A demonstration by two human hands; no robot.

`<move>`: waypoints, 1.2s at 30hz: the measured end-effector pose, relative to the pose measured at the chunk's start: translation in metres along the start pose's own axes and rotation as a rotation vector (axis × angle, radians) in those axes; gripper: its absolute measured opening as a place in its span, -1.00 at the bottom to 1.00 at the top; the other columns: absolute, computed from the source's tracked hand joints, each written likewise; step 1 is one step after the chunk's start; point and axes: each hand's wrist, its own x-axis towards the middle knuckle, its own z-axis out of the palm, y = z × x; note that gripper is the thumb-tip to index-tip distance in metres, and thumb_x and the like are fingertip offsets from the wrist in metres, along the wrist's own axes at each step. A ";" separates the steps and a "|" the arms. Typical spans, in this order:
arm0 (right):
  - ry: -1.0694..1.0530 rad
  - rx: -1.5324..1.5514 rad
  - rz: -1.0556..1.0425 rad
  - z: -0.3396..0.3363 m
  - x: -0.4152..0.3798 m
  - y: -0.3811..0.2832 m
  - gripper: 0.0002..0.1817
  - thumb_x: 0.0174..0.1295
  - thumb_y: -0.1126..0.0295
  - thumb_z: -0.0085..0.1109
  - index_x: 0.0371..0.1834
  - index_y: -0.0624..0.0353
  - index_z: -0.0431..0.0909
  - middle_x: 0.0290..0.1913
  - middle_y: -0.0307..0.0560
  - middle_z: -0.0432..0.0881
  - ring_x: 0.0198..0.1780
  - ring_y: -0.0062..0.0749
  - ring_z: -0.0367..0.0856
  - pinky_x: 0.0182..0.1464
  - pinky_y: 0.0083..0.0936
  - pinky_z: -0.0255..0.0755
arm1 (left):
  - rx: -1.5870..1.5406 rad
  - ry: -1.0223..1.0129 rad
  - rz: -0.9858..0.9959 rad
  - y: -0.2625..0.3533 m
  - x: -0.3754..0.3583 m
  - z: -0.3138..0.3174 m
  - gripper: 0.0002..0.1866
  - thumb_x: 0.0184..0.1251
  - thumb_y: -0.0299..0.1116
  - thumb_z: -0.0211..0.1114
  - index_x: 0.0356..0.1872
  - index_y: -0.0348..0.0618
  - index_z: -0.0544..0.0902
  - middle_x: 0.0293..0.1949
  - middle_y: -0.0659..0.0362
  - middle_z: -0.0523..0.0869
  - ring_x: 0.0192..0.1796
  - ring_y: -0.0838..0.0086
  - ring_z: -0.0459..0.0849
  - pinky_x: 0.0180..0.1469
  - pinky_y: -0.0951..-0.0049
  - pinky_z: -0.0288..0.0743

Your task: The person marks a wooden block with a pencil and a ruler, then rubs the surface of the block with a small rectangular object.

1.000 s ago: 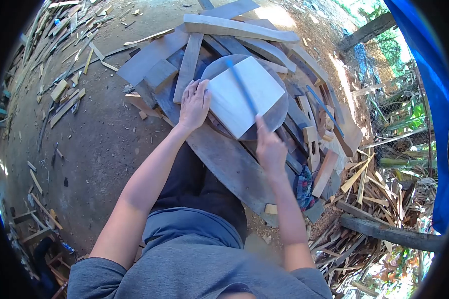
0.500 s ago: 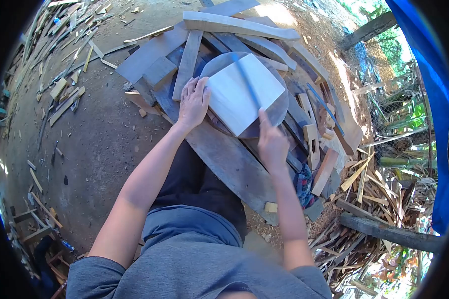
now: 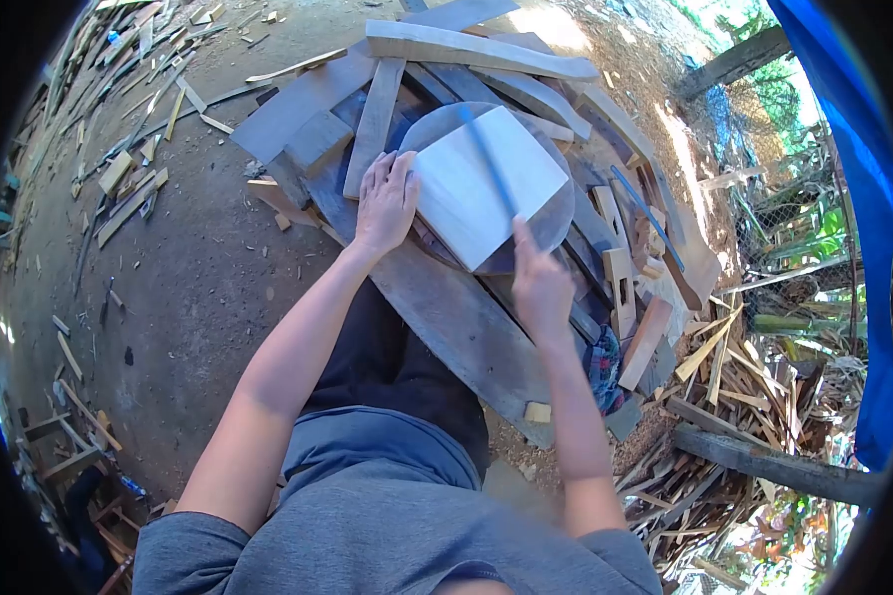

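Left hand [image 3: 387,206] braced the pale board [image 3: 474,196], grip unclear; right hand [image 3: 543,295], holding a blue strip [image 3: 490,164], likely needed level strokes.

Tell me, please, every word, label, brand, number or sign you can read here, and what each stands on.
None can be read.
Board and shirt: no lettering visible.
Blue tool in the right hand: too blurred to tell.
Small blue item, lower left: too small to tell.
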 end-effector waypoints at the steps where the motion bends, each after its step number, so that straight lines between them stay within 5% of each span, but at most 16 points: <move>1: 0.059 -0.084 0.031 0.012 0.019 0.022 -0.50 0.51 0.25 -0.09 0.50 -0.33 0.40 -0.51 0.14 0.62 -0.45 0.09 0.73 -0.38 -0.02 0.62 | -0.001 -0.002 0.001 0.000 -0.001 0.001 -0.52 0.64 -0.10 -0.12 0.42 -0.06 0.36 0.40 -0.05 0.40 0.54 0.00 0.20 0.56 0.07 0.02; 7: 0.084 -0.009 0.172 0.011 0.069 0.039 -0.54 0.56 0.22 -0.12 0.49 -0.21 0.42 -0.44 0.24 0.67 -0.38 0.21 0.71 -0.29 0.09 0.54 | -0.015 0.014 -0.005 0.003 0.000 -0.002 -0.53 0.62 -0.10 -0.08 0.40 -0.08 0.38 0.39 -0.15 0.40 0.53 -0.05 0.22 0.56 0.05 0.04; 13: -0.171 0.055 -0.037 -0.012 -0.021 -0.037 -0.54 0.57 0.19 -0.14 0.50 -0.24 0.40 -0.44 0.23 0.67 -0.39 0.21 0.70 -0.26 0.05 0.56 | -0.003 0.025 -0.007 0.004 -0.002 -0.002 -0.52 0.62 -0.10 -0.07 0.40 -0.08 0.37 0.39 -0.14 0.41 0.52 -0.05 0.22 0.55 0.04 0.04; 20: -0.035 -0.021 0.150 0.000 0.090 0.030 -0.53 0.56 0.18 -0.15 0.50 -0.25 0.39 -0.33 0.30 0.72 -0.27 0.26 0.73 -0.21 0.12 0.57 | -0.011 0.044 0.008 0.000 0.001 -0.001 -0.54 0.62 -0.10 -0.07 0.38 -0.06 0.38 0.37 -0.13 0.41 0.53 -0.04 0.22 0.56 0.04 0.03; 24: -0.108 0.043 0.135 -0.016 0.066 -0.004 -0.53 0.55 0.20 -0.13 0.49 -0.24 0.41 -0.30 0.33 0.72 -0.23 0.24 0.74 -0.19 0.08 0.58 | 0.003 0.008 -0.032 0.006 0.000 -0.001 -0.53 0.62 -0.12 -0.07 0.40 -0.08 0.38 0.39 -0.11 0.39 0.54 -0.01 0.20 0.57 0.07 0.01; 30: -0.084 0.011 -0.124 -0.007 0.022 -0.020 -0.50 0.49 0.27 -0.07 0.48 -0.32 0.43 -0.53 0.10 0.63 -0.48 0.02 0.73 -0.39 -0.03 0.61 | 0.005 0.026 -0.009 0.006 -0.004 0.000 -0.53 0.62 -0.11 -0.08 0.40 -0.06 0.38 0.40 -0.10 0.39 0.54 -0.01 0.20 0.57 0.06 0.01; 36: 0.006 -0.020 0.107 0.003 0.085 0.005 -0.54 0.53 0.17 -0.08 0.46 -0.36 0.44 -0.42 0.23 0.69 -0.34 0.19 0.74 -0.28 0.04 0.59 | -0.006 0.007 -0.023 0.006 -0.001 -0.003 -0.53 0.62 -0.10 -0.08 0.39 -0.06 0.37 0.39 -0.15 0.39 0.53 -0.05 0.21 0.56 0.02 0.01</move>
